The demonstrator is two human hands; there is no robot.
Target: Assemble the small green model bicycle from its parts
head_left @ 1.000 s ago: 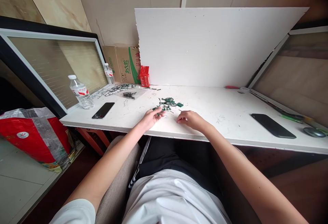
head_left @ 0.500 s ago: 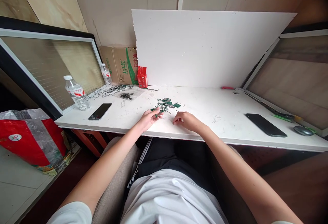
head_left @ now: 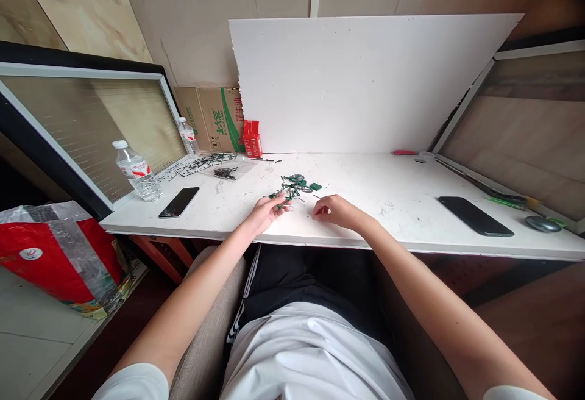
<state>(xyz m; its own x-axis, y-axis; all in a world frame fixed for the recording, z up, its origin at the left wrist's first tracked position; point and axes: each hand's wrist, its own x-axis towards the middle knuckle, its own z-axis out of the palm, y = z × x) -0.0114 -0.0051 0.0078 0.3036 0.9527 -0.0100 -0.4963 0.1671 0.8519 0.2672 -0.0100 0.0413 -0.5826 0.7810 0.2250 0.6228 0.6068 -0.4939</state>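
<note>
My left hand [head_left: 269,213] rests near the table's front edge, its fingers closed around a small green model part [head_left: 280,206] made of thin rods. Just beyond it lies a dark green miniature bicycle [head_left: 298,184] with thin wheels, partly overlapping the held part in my view. A small green rectangular piece [head_left: 315,186] sits to the bicycle's right. My right hand [head_left: 337,212] is low over the white tabletop, thumb and fingertips brought together in a pinch; whatever is between them is too small to make out.
A phone [head_left: 179,202] and a water bottle [head_left: 137,171] stand left; another phone [head_left: 475,216] and a mouse [head_left: 542,224] lie right. Black part frames [head_left: 208,162] and a clear bag [head_left: 226,172] of dark parts are behind, near a red box [head_left: 252,139]. A white board [head_left: 375,83] leans at the back.
My right hand has shifted slightly right, and its fingers now form a clearer pinch. My left hand keeps its hold on the green part. The whole view has tilted a little.
</note>
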